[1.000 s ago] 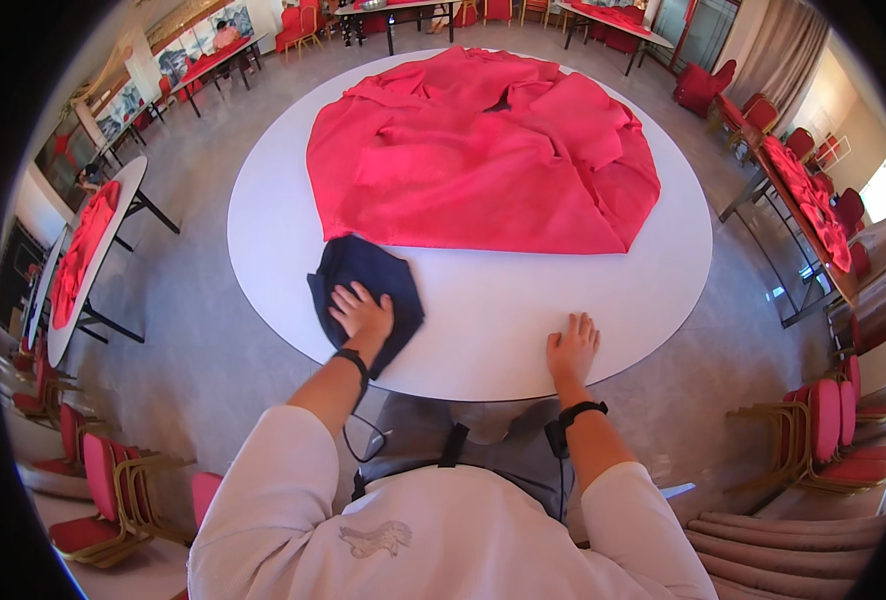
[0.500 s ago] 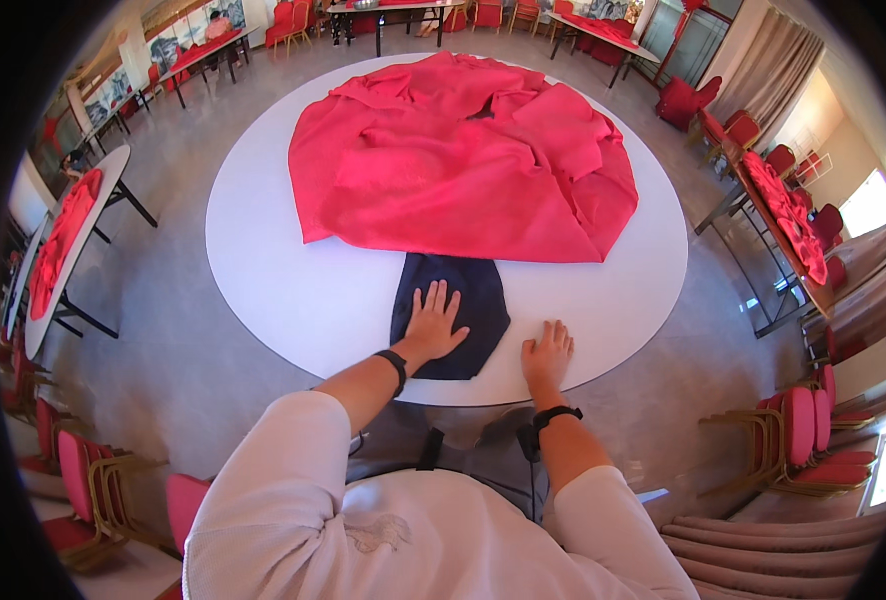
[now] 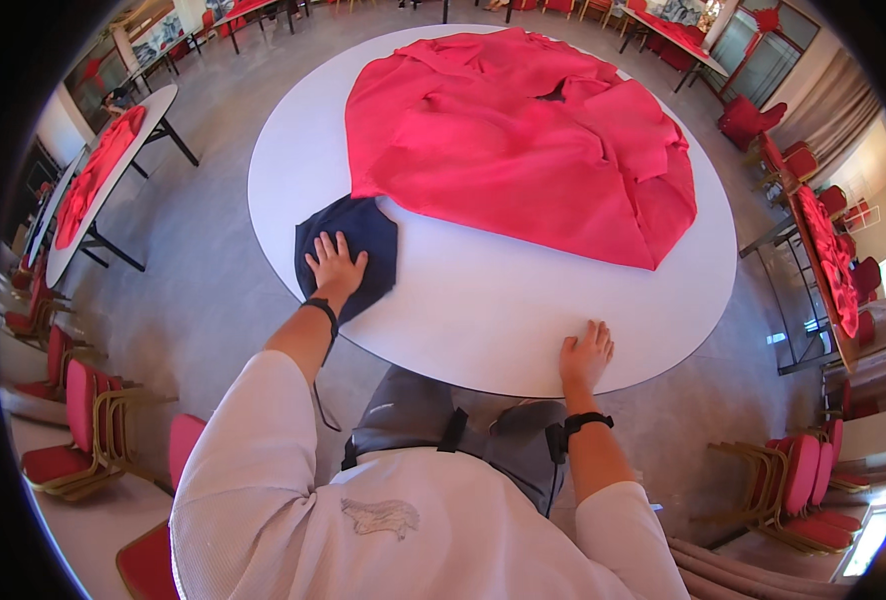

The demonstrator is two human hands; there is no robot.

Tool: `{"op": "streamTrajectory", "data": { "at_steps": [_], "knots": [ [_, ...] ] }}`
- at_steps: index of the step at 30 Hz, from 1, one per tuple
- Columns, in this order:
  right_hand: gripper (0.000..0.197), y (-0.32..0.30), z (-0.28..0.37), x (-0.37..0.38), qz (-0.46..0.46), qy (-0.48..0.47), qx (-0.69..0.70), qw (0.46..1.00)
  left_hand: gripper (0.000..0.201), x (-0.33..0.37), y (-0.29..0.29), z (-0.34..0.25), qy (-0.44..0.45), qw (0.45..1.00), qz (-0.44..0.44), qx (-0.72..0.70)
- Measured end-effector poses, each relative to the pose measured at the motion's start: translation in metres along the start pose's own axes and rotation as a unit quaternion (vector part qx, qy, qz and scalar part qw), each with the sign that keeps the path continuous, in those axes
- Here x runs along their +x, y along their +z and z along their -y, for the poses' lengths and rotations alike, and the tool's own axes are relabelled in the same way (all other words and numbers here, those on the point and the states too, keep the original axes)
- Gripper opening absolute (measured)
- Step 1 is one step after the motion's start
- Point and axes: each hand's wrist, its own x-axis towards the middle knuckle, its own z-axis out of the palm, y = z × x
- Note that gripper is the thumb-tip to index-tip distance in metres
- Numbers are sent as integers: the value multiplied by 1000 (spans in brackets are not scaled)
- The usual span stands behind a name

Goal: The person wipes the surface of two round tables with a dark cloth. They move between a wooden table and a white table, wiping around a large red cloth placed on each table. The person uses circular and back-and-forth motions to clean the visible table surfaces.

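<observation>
Dark blue cloth (image 3: 348, 252) lies flat on white round table (image 3: 483, 300), left hand (image 3: 335, 266) pressing it, fingers spread wide. Right hand (image 3: 585, 357) flat on table edge, fingers spread, propping body. Red tablecloth (image 3: 523, 130) bunched beyond.

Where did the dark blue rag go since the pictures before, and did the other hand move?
The left hand slid the dark blue cloth along the white round table: from its left edge to the middle front, then back left, beside the red tablecloth. The hand stayed flat on the cloth. The right hand stayed pressed on the near rim, and the red tablecloth stayed bunched.
</observation>
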Motion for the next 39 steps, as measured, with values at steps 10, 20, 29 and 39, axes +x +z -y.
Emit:
{"op": "streamTrajectory", "data": {
  "at_steps": [10,20,29,39],
  "knots": [
    [51,-2,4,2,-1,-22,-8,1000,89,49,3,-26,-153,988,13,7],
    [49,-8,7,3,20,-12,-11,1000,83,101,-21,-70,-134,987,89,19],
    [48,-11,7,3,27,-27,-20,999,85,146,-8,-103,-77,996,39,33],
    [52,-14,10,4,44,-8,-10,999,98,135,-18,-119,-54,994,75,50]
  ]
}}
